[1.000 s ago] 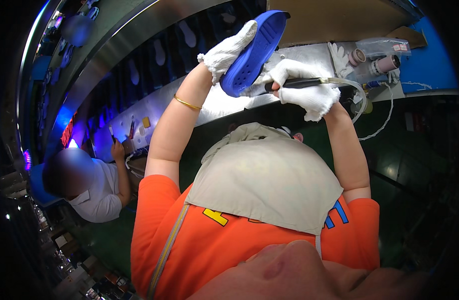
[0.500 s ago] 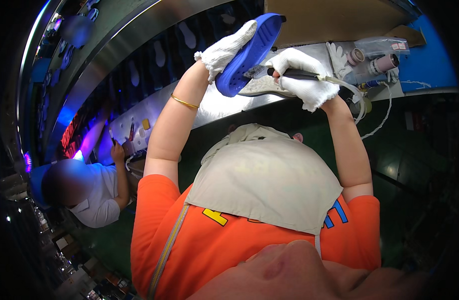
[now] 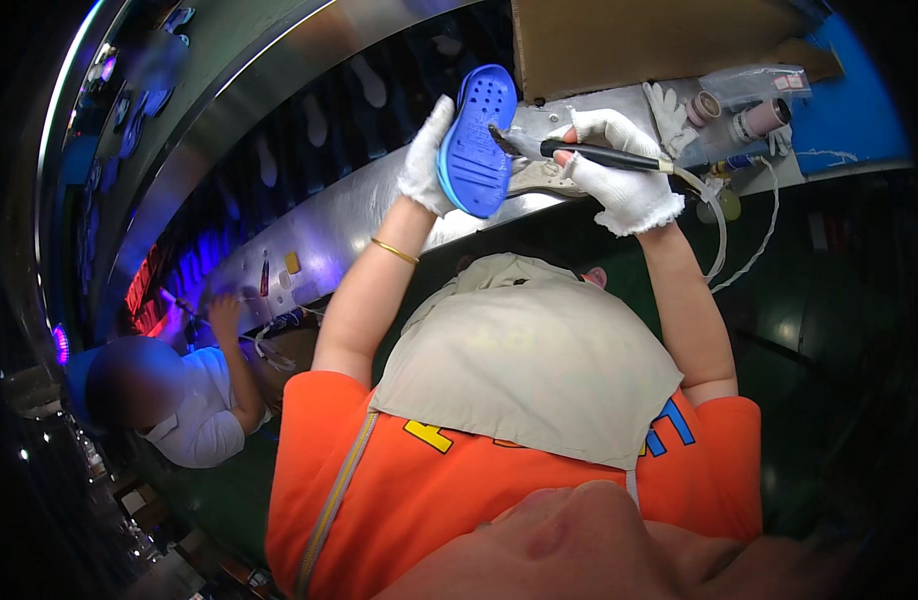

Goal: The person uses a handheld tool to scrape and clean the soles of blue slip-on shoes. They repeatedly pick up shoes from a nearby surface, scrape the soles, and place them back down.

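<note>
My left hand (image 3: 424,160), in a white knit glove, grips a blue shoe sole (image 3: 480,135) by its left edge. The sole is held up over the bench, its holed and grooved face turned toward me. In my right hand (image 3: 621,172), gloved with some fingertips bare, is a brush (image 3: 611,156) with a black handle. A pale hose (image 3: 714,215) runs from the handle's back end. The dark bristles are at the sole's right edge; whether they touch it I cannot tell. A pale, sole-shaped piece (image 3: 544,180) lies on the bench below, partly hidden.
The metal bench (image 3: 364,200) runs along a conveyor with several soles (image 3: 371,82). At the right are a spare white glove (image 3: 669,118), two pink cylindrical containers (image 3: 759,120) and a plastic bag (image 3: 749,82). Cardboard (image 3: 639,45) stands behind. A co-worker (image 3: 194,400) sits at left.
My left hand has lowered and turned the sole, so its face now shows more fully. The brush has shifted slightly right and down. The co-worker's arm has moved at the left.
</note>
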### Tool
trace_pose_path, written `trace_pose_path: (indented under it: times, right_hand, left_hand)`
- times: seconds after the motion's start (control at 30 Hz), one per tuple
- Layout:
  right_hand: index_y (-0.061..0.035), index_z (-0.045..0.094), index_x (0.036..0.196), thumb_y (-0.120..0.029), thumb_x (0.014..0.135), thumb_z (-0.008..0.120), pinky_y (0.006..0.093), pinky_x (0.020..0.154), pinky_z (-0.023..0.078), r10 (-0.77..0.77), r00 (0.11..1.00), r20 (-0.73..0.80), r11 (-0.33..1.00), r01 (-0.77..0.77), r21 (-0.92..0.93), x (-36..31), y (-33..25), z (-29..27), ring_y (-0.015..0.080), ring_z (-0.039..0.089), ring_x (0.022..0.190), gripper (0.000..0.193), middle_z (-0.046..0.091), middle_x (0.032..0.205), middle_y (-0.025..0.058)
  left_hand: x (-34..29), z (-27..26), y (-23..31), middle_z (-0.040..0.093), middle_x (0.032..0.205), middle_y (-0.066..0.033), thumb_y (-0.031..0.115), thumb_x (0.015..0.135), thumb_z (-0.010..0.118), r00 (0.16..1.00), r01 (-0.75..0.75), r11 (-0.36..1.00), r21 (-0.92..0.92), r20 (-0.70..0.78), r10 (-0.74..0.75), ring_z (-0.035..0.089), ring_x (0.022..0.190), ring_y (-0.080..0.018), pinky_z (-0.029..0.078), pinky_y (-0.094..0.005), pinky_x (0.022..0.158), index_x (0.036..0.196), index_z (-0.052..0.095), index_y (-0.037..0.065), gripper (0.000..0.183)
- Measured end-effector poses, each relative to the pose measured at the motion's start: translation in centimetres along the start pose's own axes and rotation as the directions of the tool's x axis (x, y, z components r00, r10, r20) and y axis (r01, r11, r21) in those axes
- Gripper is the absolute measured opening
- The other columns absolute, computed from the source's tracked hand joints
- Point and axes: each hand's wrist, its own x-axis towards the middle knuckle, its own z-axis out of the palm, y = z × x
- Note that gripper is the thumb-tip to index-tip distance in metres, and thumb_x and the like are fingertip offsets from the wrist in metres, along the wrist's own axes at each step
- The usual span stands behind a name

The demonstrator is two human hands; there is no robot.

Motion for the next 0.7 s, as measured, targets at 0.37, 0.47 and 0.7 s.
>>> trace_pose_path:
  times: [0.37,0.47,0.7]
  right_hand:
    - [-0.0007,0.058,0.093,0.008,0.071,0.065,0.0238,0.071,0.05,-0.328,0.944,-0.038,0.938,0.321,-0.129,1.4,0.2,1.7,0.0105,0.061,0.077,0.024,0.059,0.088,0.0047]
    - [0.0011,0.055,0.098,0.009,0.073,0.061,0.0256,0.073,0.052,-0.18,0.983,0.021,0.983,0.179,0.033,0.4,-1.1,1.6,0.0118,0.063,0.077,0.027,0.058,0.09,0.0071]
    - [-0.0027,0.059,0.088,0.004,0.068,0.067,0.0274,0.071,0.048,-0.291,0.957,0.003,0.942,0.287,-0.174,0.1,-0.6,1.9,0.0135,0.057,0.076,0.023,0.058,0.086,0.007]
  left_hand:
    - [1.5,4.4,-5.0,0.054,0.123,-0.0097,0.069,0.085,0.034,0.977,-0.212,0.976,-0.043,-0.036,0.21,0.053,0.111,-0.0227,0.043,-0.0354,0.099,0.13,0.043,0.007,0.077]
    - [1.4,4.2,-4.8,0.055,0.119,-0.0107,0.073,0.083,0.033,0.97,-0.241,0.966,-0.097,-0.004,0.242,0.054,0.109,-0.0236,0.045,-0.0372,0.096,0.128,0.044,0.008,0.08]
    - [1.8,4.5,-3.9,0.06,0.101,-0.0124,0.077,0.081,0.026,0.946,-0.317,0.947,-0.044,-0.086,0.312,0.059,0.091,-0.0252,0.05,-0.0379,0.086,0.117,0.051,0.006,0.083]
